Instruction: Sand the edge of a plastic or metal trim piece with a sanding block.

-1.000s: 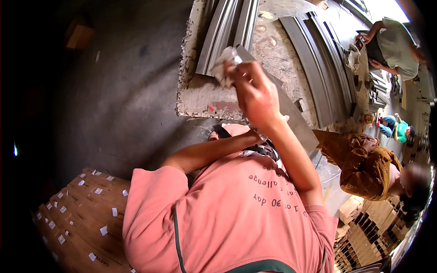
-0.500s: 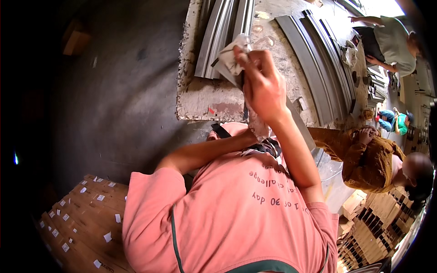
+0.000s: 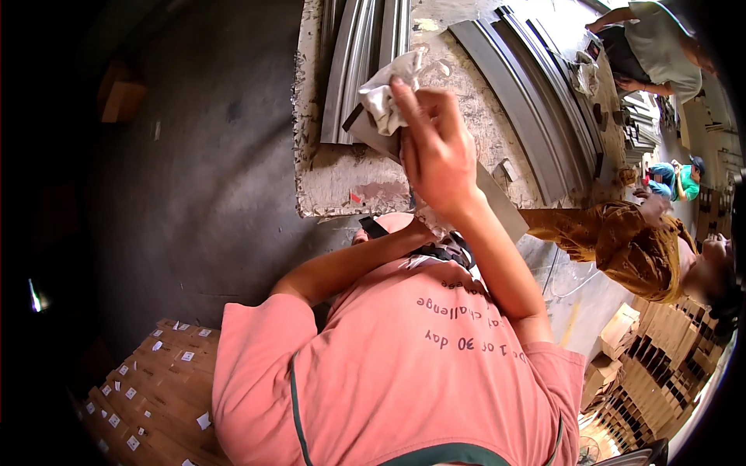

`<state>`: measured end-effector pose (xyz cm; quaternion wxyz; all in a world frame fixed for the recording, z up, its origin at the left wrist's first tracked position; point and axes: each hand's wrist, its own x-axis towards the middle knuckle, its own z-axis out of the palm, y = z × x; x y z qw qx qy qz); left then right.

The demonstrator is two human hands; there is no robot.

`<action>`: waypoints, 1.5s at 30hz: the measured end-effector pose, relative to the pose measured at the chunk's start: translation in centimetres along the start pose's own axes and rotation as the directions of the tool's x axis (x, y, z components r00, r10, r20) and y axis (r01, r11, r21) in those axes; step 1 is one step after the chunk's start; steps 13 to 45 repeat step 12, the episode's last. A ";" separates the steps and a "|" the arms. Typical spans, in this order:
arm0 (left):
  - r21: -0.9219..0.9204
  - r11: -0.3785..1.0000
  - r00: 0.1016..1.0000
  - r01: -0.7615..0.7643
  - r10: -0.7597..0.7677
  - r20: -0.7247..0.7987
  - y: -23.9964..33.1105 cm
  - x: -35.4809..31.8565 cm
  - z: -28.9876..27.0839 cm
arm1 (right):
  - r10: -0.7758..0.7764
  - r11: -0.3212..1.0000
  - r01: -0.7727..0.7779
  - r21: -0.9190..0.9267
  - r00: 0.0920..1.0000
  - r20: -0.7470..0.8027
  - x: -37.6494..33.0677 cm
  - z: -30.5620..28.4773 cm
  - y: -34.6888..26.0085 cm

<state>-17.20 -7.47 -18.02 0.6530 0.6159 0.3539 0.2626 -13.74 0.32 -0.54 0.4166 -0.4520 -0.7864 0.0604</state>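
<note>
My right hand (image 3: 443,155) is closed on a crumpled white cloth (image 3: 381,101), which bunches out past the fingertips. Under this hand a flat grey strip (image 3: 501,206) runs aslant, its dark-edged far end showing just below the cloth. My left hand (image 3: 423,227) is near my chest, beside the strip and behind my right wrist. Its fingers are mostly hidden, so what it grips cannot be made out. Whitish material shows next to it. Beyond both hands is a worn, paint-spattered worktable (image 3: 318,182).
Long grey ribbed profiles (image 3: 353,78) lie on the table's left, more profiles (image 3: 528,109) on its right. A person in brown (image 3: 637,241) is close on my right; others are farther back. Labelled cardboard (image 3: 159,388) is stacked at lower left, brown stacked pieces (image 3: 668,365) at lower right.
My right hand and the cloth have shifted slightly left, and more of the strip shows on both sides. The person in brown has moved a hand. The whole view has shifted a little.
</note>
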 end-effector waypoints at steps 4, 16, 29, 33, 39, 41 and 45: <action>0.066 0.998 1.000 -0.005 0.003 0.023 -0.5 0.0 -0.1 | -0.167 0.985 0.167 -0.051 0.986 -0.002 -0.5 1.4 -0.4; 0.136 0.990 0.999 -0.031 0.029 0.015 -1.4 0.3 -0.3 | -0.281 0.958 0.271 0.090 0.953 0.113 -1.3 1.0 -0.9; 0.136 0.990 0.999 -0.031 0.029 0.015 -1.4 0.3 -0.3 | -0.281 0.958 0.271 0.090 0.953 0.113 -1.3 1.0 -0.9; 0.136 0.990 0.999 -0.031 0.029 0.015 -1.4 0.3 -0.3 | -0.281 0.958 0.271 0.090 0.953 0.113 -1.3 1.0 -0.9; 0.136 0.990 0.999 -0.031 0.029 0.015 -1.4 0.3 -0.3 | -0.281 0.958 0.271 0.090 0.953 0.113 -1.3 1.0 -0.9; 0.136 0.990 0.999 -0.031 0.029 0.015 -1.4 0.3 -0.3 | -0.281 0.958 0.271 0.090 0.953 0.113 -1.3 1.0 -0.9; 0.136 0.990 0.999 -0.031 0.029 0.015 -1.4 0.3 -0.3 | -0.281 0.958 0.271 0.090 0.953 0.113 -1.3 1.0 -0.9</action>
